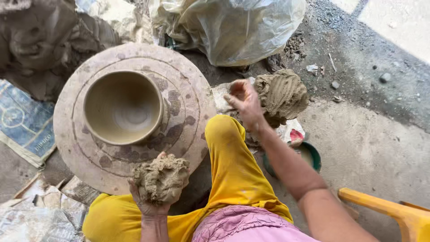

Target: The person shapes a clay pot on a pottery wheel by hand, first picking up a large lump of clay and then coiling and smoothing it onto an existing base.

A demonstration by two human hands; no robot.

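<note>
At the far left a printed blue sack lies on the floor, with crumpled papers below it near the person's knee. Next comes the round potter's wheel, its flat top blotched with damp patches, and a freshly shaped clay pot stands open-mouthed a little left of its centre. At the wheel's near edge the left hand is turned palm up, its fingers curled around a rough lump of clay that rests in the palm. A leg in yellow trousers runs up the middle. Right of it the right hand reaches out, fingers loosely spread and holding nothing, fingertips touching or just short of a larger clay mound on the floor; the contact is hard to make out. Behind the mound sits a crumpled clear plastic bag. Under the forearm is a green bowl, and at the far right the arm of a yellow plastic chair.
</note>
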